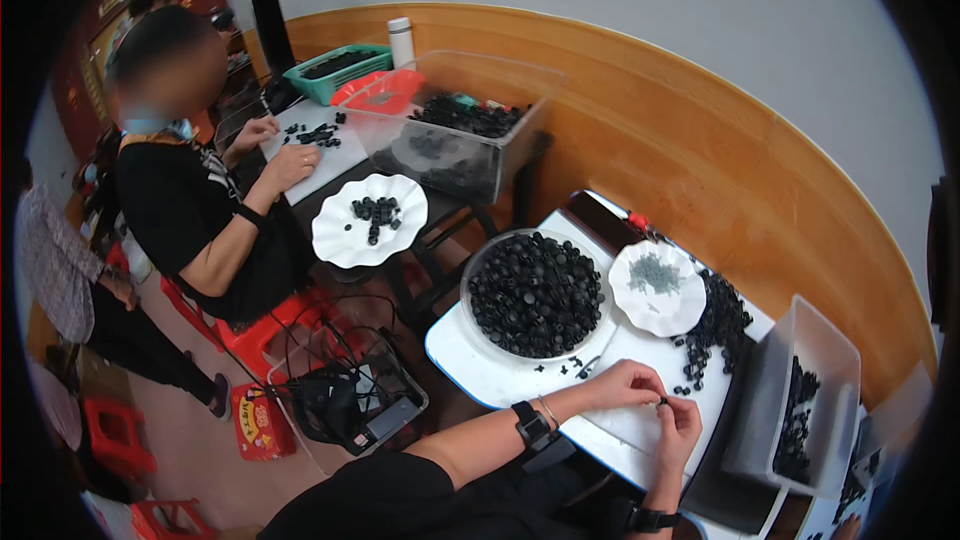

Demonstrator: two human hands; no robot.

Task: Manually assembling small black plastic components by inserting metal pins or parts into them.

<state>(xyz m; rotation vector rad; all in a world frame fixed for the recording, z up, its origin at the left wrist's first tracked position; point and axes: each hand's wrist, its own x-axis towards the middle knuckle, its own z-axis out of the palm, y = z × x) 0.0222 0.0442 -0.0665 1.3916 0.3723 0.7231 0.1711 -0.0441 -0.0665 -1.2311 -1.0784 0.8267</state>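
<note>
My left hand (624, 385) and my right hand (681, 428) meet over the near part of a white table (470, 360). A tiny black part (663, 401) sits between their fingertips; the right thumb and finger pinch it, while the left fingers are closed right beside it. What the left fingertips hold is too small to make out. Ahead of my left hand stands a clear round bowl (466, 292) heaped with black caps. Beside it is a scalloped white plate (662, 320) with small pale grey-green pieces. A pile of black parts (716, 325) lies to its right.
A translucent bin (745, 430) with black parts stands close on my right. Another person's hands (289, 166) work at the far-left table, near a second scalloped plate (335, 232) and a large clear bin (455, 182). A wire basket with cables (345, 395) is on the left.
</note>
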